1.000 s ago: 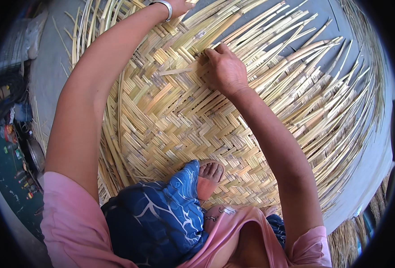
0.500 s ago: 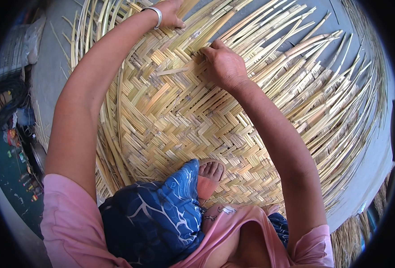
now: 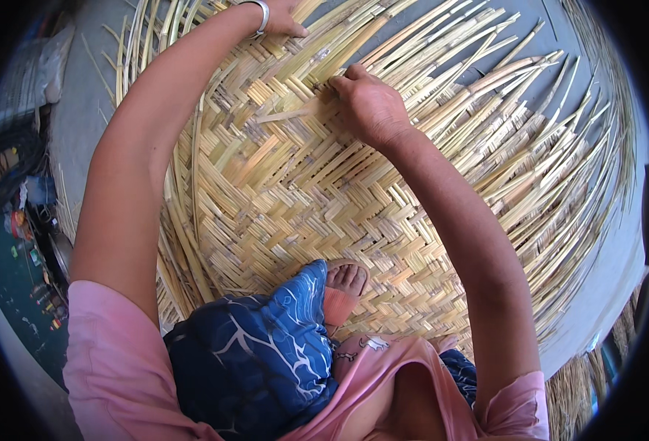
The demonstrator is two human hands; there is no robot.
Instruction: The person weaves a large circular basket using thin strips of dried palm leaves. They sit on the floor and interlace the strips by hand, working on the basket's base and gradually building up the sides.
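A large mat (image 3: 287,198) of flat, pale yellow split-reed strips lies under me, woven in a zigzag pattern. At its far side my left hand (image 3: 286,18), with a silver bangle at the wrist, is closed around a reed strip (image 3: 308,10); the top edge of the view cuts off some of its fingers. To the right and a little nearer, my right hand (image 3: 372,106) is pressed to the weave, fingers curled and pinching at the reed strips by the thumb. A short loose strip (image 3: 284,116) lies on the mat left of it.
Long unwoven reed ends (image 3: 515,147) fan out to the right and far side over a grey floor (image 3: 442,33). My sandalled foot (image 3: 343,294) stands on the near part of the mat. Clutter (image 3: 34,220) lies at the left, and a reed bundle (image 3: 570,393) at the lower right.
My left hand has shifted slightly away and to the right, with its forearm. My right hand stays in nearly the same spot on the weave.
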